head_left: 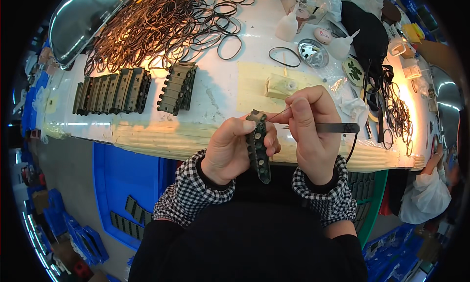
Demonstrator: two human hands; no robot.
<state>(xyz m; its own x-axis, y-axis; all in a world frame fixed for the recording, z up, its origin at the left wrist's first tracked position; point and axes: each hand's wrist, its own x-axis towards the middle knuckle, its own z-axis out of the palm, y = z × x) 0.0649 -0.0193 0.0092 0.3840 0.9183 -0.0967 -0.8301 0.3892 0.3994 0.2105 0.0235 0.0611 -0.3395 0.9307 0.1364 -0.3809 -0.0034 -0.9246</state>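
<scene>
On the left part of the white table (pixel 220 93) a row of dark green strips (pixel 111 92) lies side by side, and above it is a big heap of brown rubber rings (pixel 156 27). Near the middle, the left hand (pixel 229 149) is closed around a dark green perforated strip (pixel 258 147), which stands almost upright just in front of the table edge. The right hand (pixel 309 130) is beside it; its fingers are pinched together on a thin stick (pixel 278 115) that touches the top of the strip, and metal tweezers (pixel 338 128) lie across this hand. Further right are white squeeze bottles (pixel 288 27) and a small metal dish (pixel 313 52).
</scene>
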